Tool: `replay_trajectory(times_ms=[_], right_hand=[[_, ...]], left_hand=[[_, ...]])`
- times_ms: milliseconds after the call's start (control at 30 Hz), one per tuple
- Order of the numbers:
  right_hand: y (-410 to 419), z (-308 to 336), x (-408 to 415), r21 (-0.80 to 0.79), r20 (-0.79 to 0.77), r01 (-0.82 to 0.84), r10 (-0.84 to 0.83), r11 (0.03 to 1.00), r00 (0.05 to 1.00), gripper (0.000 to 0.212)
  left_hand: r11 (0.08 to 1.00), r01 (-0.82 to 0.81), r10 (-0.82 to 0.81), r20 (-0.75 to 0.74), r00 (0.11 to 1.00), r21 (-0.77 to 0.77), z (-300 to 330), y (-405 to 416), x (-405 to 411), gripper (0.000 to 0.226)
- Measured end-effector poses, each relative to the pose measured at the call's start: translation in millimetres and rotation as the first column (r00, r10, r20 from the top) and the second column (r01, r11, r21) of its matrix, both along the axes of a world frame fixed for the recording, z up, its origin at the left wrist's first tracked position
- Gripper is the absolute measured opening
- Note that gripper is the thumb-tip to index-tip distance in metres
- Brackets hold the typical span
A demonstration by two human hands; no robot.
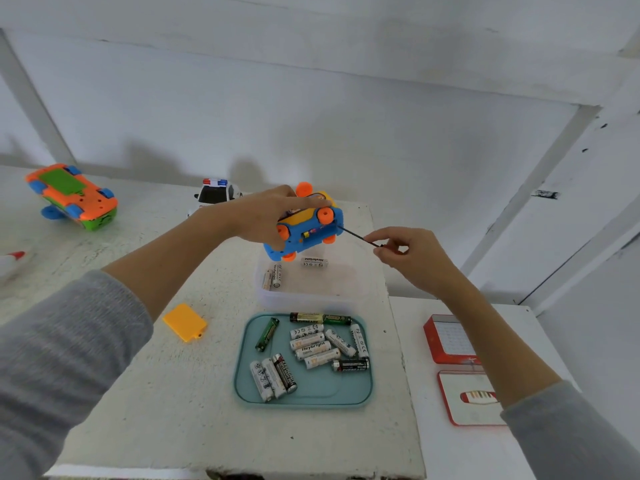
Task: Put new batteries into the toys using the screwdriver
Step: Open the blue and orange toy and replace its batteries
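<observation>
While the left hand grips the blue and yellow plastic toy car with orange wheels aloft, underside turned toward the camera, the right hand pinches the handle of a slim black-shafted screwdriver; its tip meets the car's open battery bay, where a battery shows; both grips are thus clenched on their objects. Below the car, a clear plastic tub near the worktop's far edge holds a few white batteries; just nearer, a teal plastic tray carries a loose assortment of white, black and green batteries. A yellow rectangular battery cover lies on the worktop left of the tray. At the far left an orange and green toy car lies overturned; a white police toy car stands at the far edge behind the left wrist. Two red-rimmed items lie on the white surface to the right.
</observation>
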State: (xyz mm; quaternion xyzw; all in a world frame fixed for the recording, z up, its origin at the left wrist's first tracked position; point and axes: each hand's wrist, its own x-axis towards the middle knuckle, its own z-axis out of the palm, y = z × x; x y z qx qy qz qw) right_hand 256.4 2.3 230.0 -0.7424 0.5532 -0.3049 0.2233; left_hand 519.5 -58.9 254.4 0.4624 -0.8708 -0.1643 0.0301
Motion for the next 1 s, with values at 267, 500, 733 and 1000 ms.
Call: replay_trajectory(times_ms=[267, 500, 733, 1000], right_hand=[[12.6, -11.3, 31.3, -0.075, 0.15, -0.004, 0.015, 0.997, 0.989, 0.02], [12.8, -11.3, 41.0, -0.117, 0.182, 0.031, -0.009, 0.993, 0.983, 0.022], [15.0, -9.4, 45.0, -0.113, 0.193, 0.041, -0.019, 0.993, 0.981, 0.022], [15.0, -7.4, 45.1, -0.107, 0.194, 0.044, -0.022, 0.993, 0.981, 0.022]], left_hand=[[0.986, -0.157, 0.166, -0.297, 0.94, 0.055, -3.6, 6.4, -3.3, 0.097], [0.977, -0.206, 0.208, -0.404, 0.891, 0.051, -1.7, 12.8, -9.2, 0.094], [0.967, -0.243, 0.246, -0.487, 0.838, 0.071, -4.0, 16.7, -11.8, 0.093], [0.961, -0.263, 0.269, -0.496, 0.826, 0.084, -6.6, 17.4, -10.6, 0.094]])
